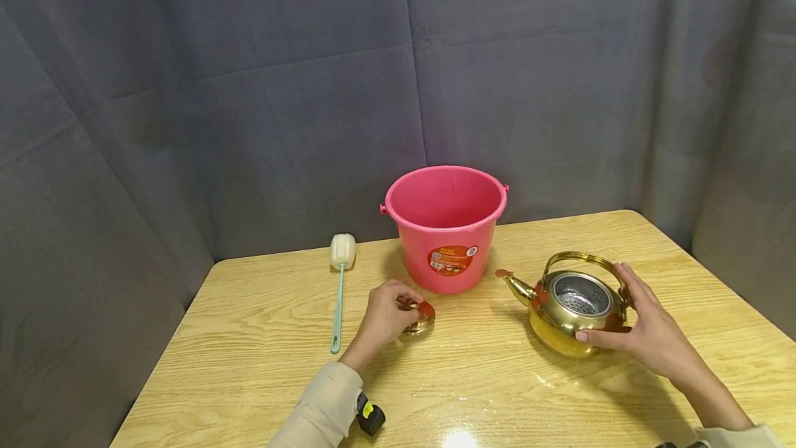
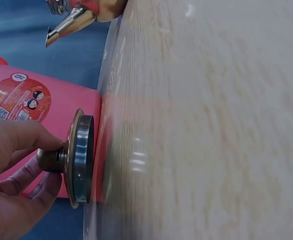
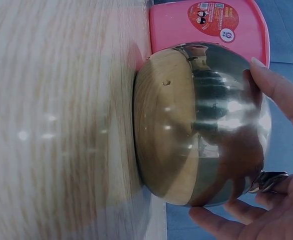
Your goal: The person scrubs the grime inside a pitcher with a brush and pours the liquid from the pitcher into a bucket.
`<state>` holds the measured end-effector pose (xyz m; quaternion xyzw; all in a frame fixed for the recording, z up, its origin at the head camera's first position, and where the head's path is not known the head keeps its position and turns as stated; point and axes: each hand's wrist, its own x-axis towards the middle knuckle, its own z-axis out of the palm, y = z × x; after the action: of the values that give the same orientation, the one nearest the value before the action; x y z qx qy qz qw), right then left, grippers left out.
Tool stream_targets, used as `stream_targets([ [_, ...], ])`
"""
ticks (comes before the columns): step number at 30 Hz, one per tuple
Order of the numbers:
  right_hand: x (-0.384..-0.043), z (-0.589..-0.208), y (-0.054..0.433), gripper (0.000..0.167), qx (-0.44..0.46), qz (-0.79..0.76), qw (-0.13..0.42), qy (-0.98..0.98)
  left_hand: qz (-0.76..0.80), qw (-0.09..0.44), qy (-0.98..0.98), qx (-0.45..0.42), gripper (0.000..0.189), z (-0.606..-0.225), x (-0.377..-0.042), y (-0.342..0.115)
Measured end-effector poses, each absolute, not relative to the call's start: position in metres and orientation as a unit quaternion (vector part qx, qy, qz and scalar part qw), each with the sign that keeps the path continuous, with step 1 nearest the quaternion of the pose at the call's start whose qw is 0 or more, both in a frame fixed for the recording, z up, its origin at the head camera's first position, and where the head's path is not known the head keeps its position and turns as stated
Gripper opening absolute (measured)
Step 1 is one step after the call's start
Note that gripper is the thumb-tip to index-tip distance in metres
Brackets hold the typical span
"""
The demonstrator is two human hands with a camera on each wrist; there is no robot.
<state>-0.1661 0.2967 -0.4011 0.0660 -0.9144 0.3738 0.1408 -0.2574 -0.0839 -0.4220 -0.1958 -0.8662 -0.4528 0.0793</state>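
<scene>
My left hand (image 1: 384, 315) pinches the knob of a round gold metal lid (image 1: 425, 318) between thumb and fingers. In the left wrist view the lid (image 2: 80, 160) has a silvery inner rim, close over the tabletop. At the right stands a shiny gold teapot (image 1: 555, 330), its top uncovered with a perforated metal strainer (image 1: 581, 296) inside and its spout toward the left. My right hand (image 1: 656, 337) holds the teapot's side near the handle base, thumb on the front of the body. In the right wrist view the fingers wrap round the rounded body (image 3: 206, 125).
Behind the lid stands a pink bucket (image 1: 448, 258) with a red-orange label. A sponge brush (image 1: 343, 252) with a pale green handle lies to the left on the wooden table (image 1: 261, 337). Wet drops shine near the front. Grey curtains (image 1: 298, 123) hang around the table.
</scene>
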Motion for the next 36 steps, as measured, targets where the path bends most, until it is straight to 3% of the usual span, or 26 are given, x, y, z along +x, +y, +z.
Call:
stream_targets([
  [36, -0.166, -0.4025, 0.2958, 0.124, 0.078, 0.392, 0.151, -0.904, -0.424, 0.085, -0.882, -0.187, 0.021, -0.4246, -0.2588, -0.0788],
])
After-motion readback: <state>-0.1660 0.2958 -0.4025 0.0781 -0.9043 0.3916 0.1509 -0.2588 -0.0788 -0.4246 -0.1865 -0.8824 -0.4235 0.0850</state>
